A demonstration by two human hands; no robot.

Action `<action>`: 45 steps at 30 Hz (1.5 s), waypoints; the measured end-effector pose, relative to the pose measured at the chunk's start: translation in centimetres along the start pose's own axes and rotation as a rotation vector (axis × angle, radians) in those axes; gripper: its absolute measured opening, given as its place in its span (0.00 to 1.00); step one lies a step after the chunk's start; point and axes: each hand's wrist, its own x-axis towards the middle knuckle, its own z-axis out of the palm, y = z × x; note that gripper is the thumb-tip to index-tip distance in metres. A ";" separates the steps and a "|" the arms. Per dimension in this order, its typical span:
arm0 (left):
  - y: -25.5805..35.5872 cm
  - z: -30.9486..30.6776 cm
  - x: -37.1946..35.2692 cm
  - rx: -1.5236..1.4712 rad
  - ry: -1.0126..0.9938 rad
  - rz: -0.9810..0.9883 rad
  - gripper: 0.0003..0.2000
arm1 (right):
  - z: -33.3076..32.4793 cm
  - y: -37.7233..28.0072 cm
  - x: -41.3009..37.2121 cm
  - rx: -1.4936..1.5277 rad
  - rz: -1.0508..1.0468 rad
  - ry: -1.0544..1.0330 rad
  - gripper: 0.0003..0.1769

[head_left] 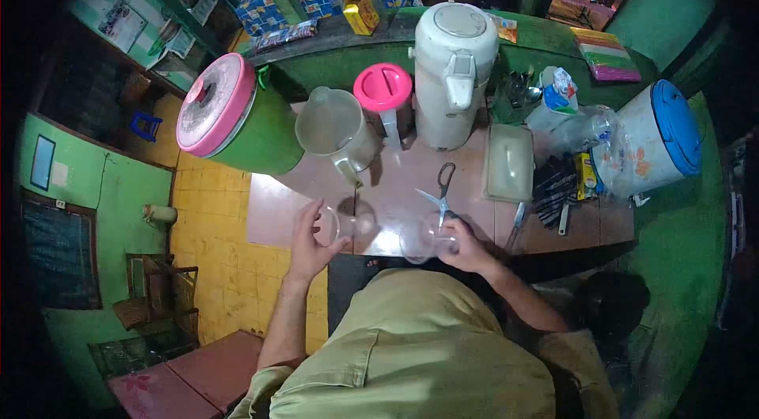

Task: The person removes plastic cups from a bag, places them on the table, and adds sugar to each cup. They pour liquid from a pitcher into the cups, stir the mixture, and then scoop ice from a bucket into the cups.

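Observation:
Over the front edge of the tiled counter (387, 182), my left hand (311, 241) grips a clear plastic cup (348, 224) tilted onto its side, thumb and fingers around its rim. My right hand (466, 248) is closed on a second clear plastic cup (417, 243), which is blurred and see-through. Scissors (443, 191) with a dark handle lie partly open just beyond my right hand. A clear pitcher (332, 134) stands past my left hand, its handle toward me.
At the back stand a green jug with pink lid (237, 122), a pink-lidded pitcher (385, 99) and a white thermos dispenser (451, 63). To the right are a lidded box (508, 163), dark wrapped straws or sticks (556, 190), a knife (518, 217) and a blue-lidded bucket (652, 134).

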 end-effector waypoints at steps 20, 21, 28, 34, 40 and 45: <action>-9.0 0.7 3.9 0.701 -0.194 0.472 0.42 | 1.3 2.3 4.7 -0.836 0.029 0.808 0.38; -8.6 0.4 3.8 0.680 -0.193 0.465 0.45 | 0.2 -0.6 4.3 -0.838 0.037 0.818 0.38; -7.9 0.2 3.3 0.593 -0.142 0.348 0.49 | -7.2 1.4 5.9 -1.374 -0.028 0.768 0.32; -10.3 1.2 2.6 0.503 0.012 0.287 0.54 | -11.0 -2.7 4.0 -1.112 -0.292 0.901 0.25; -11.7 2.2 0.1 0.327 0.328 0.094 0.55 | -16.8 -2.5 -3.1 -0.389 -0.138 1.324 0.21; -12.9 5.7 -4.9 0.147 0.301 -0.120 0.41 | -18.8 6.4 -5.7 -0.479 0.293 1.243 0.19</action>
